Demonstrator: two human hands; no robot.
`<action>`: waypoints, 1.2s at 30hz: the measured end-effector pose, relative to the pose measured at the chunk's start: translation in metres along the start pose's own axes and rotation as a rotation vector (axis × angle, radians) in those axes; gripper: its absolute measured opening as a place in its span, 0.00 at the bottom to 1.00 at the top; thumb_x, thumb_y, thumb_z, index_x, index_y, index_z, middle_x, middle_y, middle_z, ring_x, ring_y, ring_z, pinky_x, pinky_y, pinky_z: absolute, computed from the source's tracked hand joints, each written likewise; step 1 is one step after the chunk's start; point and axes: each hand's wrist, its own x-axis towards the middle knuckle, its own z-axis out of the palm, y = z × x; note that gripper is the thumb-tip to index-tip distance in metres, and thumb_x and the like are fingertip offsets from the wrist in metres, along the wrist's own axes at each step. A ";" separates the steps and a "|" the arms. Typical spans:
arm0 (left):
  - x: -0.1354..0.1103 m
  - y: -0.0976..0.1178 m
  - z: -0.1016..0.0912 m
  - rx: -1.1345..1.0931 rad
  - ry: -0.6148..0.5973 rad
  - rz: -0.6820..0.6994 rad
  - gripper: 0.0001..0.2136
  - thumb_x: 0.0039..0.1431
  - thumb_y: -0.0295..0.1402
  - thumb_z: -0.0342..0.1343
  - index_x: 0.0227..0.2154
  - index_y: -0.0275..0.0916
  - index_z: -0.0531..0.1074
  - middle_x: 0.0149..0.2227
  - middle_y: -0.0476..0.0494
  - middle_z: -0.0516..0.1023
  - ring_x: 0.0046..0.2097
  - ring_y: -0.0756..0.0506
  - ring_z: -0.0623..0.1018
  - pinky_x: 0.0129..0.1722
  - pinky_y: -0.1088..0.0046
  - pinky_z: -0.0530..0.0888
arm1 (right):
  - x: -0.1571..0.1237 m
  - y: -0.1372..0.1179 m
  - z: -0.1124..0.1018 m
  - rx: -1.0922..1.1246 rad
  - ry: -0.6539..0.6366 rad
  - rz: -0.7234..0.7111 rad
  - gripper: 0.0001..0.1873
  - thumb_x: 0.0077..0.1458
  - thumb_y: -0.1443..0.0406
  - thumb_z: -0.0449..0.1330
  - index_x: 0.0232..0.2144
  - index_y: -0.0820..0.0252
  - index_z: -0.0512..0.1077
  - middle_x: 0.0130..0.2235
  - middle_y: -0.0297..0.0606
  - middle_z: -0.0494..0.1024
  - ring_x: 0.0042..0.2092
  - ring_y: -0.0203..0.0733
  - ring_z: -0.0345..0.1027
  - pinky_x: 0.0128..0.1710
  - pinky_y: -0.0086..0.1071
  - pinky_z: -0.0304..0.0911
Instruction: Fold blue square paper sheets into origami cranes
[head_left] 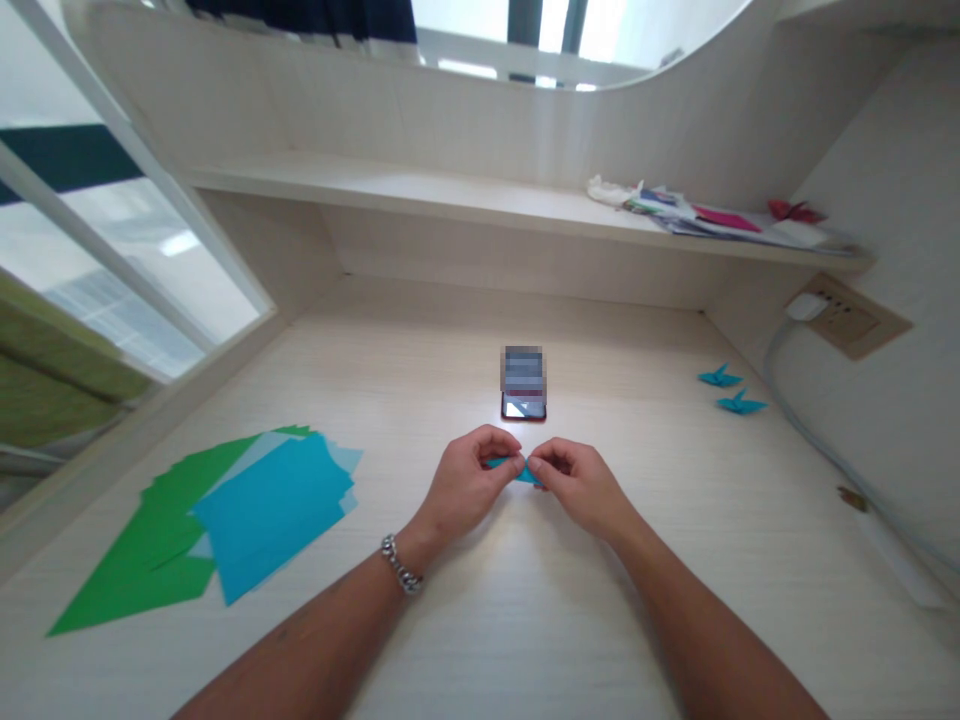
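Note:
Between my two hands is a small folded piece of blue paper point(527, 475), mostly covered by the fingers. My left hand point(474, 478) pinches its left part with thumb and fingers, and a chain bracelet circles that wrist. On the other side, my right hand point(577, 482) grips the right part between thumb and forefinger. The thumbs almost meet over the paper. Just beyond the fingers lies a phone point(523, 385) with its screen lit and blurred. Two folded blue paper cranes point(720, 377) sit at the right of the desk.
To the left, blue paper sheets point(277, 515) overlap green paper sheets point(142, 550). A shelf point(450, 195) runs across the back, with papers point(720, 220) and a red folded paper piece point(796, 211) on it. A white cable point(795, 410) hangs from the wall socket point(855, 318) at right.

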 end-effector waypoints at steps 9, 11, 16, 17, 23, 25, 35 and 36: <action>0.003 -0.004 0.001 -0.169 -0.021 -0.129 0.08 0.46 0.27 0.62 0.30 0.34 0.71 0.29 0.45 0.77 0.32 0.48 0.77 0.34 0.72 0.74 | 0.001 0.005 0.007 -0.035 0.059 0.008 0.07 0.50 0.64 0.57 0.23 0.60 0.70 0.24 0.33 0.72 0.27 0.35 0.62 0.27 0.28 0.57; 0.004 -0.005 0.001 -0.206 -0.022 -0.160 0.09 0.47 0.28 0.62 0.32 0.34 0.71 0.29 0.45 0.77 0.31 0.48 0.77 0.33 0.71 0.75 | 0.003 0.008 0.007 0.013 0.072 0.026 0.07 0.50 0.63 0.58 0.24 0.60 0.71 0.25 0.33 0.72 0.27 0.36 0.63 0.27 0.28 0.57; 0.003 -0.004 -0.002 -0.161 0.029 -0.106 0.10 0.46 0.28 0.62 0.33 0.35 0.70 0.28 0.46 0.77 0.32 0.48 0.77 0.33 0.73 0.74 | 0.004 0.008 0.006 0.148 0.002 0.056 0.10 0.52 0.59 0.57 0.28 0.61 0.72 0.26 0.35 0.73 0.28 0.36 0.65 0.28 0.29 0.60; 0.003 -0.004 -0.002 -0.142 0.033 -0.095 0.11 0.46 0.28 0.62 0.33 0.36 0.69 0.28 0.47 0.77 0.32 0.48 0.77 0.33 0.73 0.74 | 0.004 0.008 0.006 0.150 -0.012 0.056 0.11 0.52 0.59 0.57 0.28 0.61 0.72 0.26 0.35 0.73 0.28 0.36 0.65 0.28 0.28 0.60; 0.002 -0.003 0.000 -0.140 -0.004 -0.110 0.12 0.47 0.26 0.61 0.34 0.37 0.65 0.26 0.48 0.77 0.30 0.48 0.77 0.31 0.74 0.73 | 0.002 0.006 0.008 0.041 -0.009 0.046 0.11 0.52 0.60 0.58 0.25 0.61 0.72 0.25 0.34 0.72 0.27 0.35 0.62 0.26 0.27 0.58; 0.002 -0.003 0.000 -0.148 -0.003 -0.112 0.12 0.47 0.26 0.61 0.33 0.38 0.64 0.26 0.48 0.77 0.30 0.49 0.77 0.31 0.74 0.72 | 0.002 0.006 0.008 0.053 0.007 0.053 0.11 0.52 0.60 0.58 0.24 0.62 0.71 0.24 0.34 0.71 0.26 0.34 0.62 0.26 0.27 0.58; 0.004 -0.003 -0.004 -0.118 0.023 -0.075 0.13 0.48 0.27 0.61 0.37 0.38 0.66 0.28 0.47 0.78 0.32 0.47 0.78 0.31 0.74 0.72 | 0.003 0.004 -0.001 0.283 -0.101 0.159 0.12 0.50 0.58 0.60 0.25 0.63 0.72 0.25 0.34 0.72 0.27 0.36 0.66 0.29 0.30 0.64; 0.004 -0.004 -0.003 -0.107 0.018 -0.066 0.13 0.49 0.28 0.60 0.38 0.37 0.66 0.29 0.46 0.78 0.33 0.47 0.78 0.32 0.73 0.73 | 0.003 0.004 -0.002 0.282 -0.109 0.165 0.12 0.50 0.58 0.60 0.25 0.63 0.72 0.24 0.34 0.72 0.27 0.36 0.65 0.29 0.30 0.63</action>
